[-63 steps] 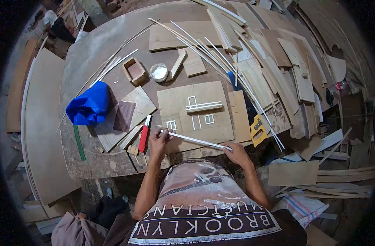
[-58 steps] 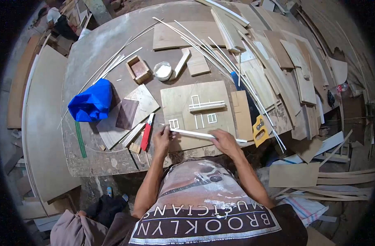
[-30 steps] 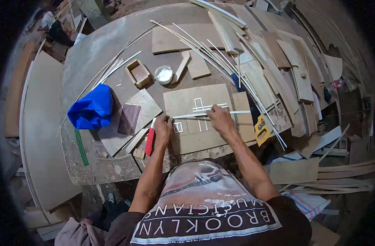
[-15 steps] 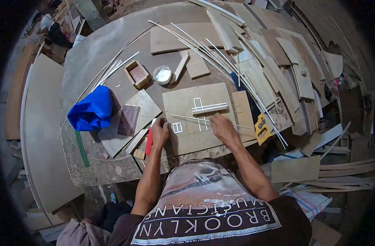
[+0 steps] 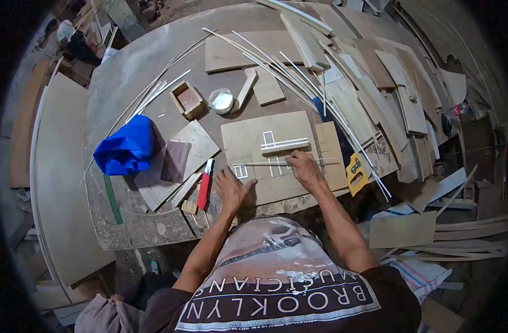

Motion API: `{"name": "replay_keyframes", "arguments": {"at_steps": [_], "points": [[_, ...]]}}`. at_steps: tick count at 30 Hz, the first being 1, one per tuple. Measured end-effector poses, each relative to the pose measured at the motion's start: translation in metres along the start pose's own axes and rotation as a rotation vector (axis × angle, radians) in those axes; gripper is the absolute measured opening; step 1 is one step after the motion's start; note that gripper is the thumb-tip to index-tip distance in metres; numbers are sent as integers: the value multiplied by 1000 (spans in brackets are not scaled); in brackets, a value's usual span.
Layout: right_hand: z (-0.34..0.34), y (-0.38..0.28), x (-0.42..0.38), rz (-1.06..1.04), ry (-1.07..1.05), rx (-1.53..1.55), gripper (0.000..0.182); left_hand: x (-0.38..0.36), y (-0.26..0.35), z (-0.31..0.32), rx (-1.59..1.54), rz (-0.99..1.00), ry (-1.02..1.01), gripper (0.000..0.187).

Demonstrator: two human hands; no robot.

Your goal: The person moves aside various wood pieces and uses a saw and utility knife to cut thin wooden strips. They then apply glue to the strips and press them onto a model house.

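Note:
My right hand (image 5: 305, 171) is closed, pinching a thin wooden strip (image 5: 326, 161) that lies across the plywood board (image 5: 265, 194). Spread fingers show on my left hand (image 5: 232, 191), which rests at the board's left edge, near the strip's left end. Just left of that hand lies a red utility knife (image 5: 205, 186) on the bench. Small white strip frames sit on the board, one (image 5: 240, 172) by my left fingertips and another (image 5: 268, 137) higher up. A short wooden block with white strips (image 5: 285, 146) lies just above my right hand.
A yellow-handled saw (image 5: 356, 175) lies right of the board. Beyond it are stacked planks (image 5: 370, 105). Farther up stand a tub of white paste (image 5: 221, 101) and a small wooden box (image 5: 188, 100). A blue bag (image 5: 124, 147) sits at left. Another person (image 5: 76, 41) is in the background.
My left hand has moved right from beside the red utility knife, and its fingers have spread at the board. The wooden strip has swung nearly level, still in my right hand.

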State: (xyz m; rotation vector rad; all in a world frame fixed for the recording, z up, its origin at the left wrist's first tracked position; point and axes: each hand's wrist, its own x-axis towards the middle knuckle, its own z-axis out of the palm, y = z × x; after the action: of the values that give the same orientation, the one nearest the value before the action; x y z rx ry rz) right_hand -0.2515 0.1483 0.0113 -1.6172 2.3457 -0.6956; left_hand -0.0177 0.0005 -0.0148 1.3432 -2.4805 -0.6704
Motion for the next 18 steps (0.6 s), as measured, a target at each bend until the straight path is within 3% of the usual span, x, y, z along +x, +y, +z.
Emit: {"name": "replay_keyframes", "arguments": {"at_steps": [6, 12, 14, 16, 17, 18], "points": [[2, -2, 1, 15, -32, -88, 23, -2, -8, 0, 51, 2, -94, 109], [-4, -12, -2, 13, 5, -103, 22, 1, -10, -6, 21, 50, -119, 100], [-16, -21, -1, -13, 133, 38, 18, 8, -10, -14, 23, 40, -164, 97], [-23, -8, -6, 32, 162, 86, 20, 10, -12, -15, -61, 6, -121, 86], [-28, 2, -9, 145, 262, 126, 21, 14, -13, -15, -70, -5, -57, 66], [-33, 12, -12, 259, 362, 168, 22, 20, -11, -20, -70, 1, -56, 66]]}}
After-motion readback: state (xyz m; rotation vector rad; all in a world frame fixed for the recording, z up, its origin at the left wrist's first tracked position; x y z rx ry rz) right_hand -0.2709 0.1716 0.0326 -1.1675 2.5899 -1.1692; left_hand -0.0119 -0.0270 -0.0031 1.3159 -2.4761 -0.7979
